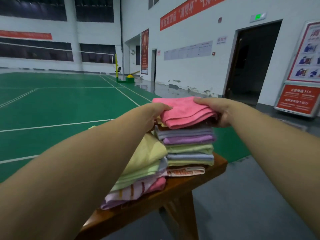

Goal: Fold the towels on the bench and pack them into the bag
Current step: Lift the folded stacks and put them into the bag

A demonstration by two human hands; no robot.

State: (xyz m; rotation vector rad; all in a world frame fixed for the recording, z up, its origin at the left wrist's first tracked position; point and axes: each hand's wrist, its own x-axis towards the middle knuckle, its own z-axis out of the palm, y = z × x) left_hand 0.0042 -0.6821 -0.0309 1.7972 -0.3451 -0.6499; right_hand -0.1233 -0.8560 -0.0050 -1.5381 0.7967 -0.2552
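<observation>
Now both hands grip the folded pink towel (pixel 183 112) atop the stack (pixel 188 149): left hand (pixel 152 113) and right hand (pixel 216 110) at opposite ends of its sideways long axis.

Place: indoor badminton hall
Signs: green court (pixel 57 101) with white lines, net post (pixel 116 68), red banners (pixel 188 12)

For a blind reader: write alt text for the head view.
Both hands hold a folded pink towel atop a tall stack of folded towels on a wooden bench, the left hand and right hand gripping its ends. A second, leaning stack sits nearer, on the bench beside a green badminton court.
</observation>
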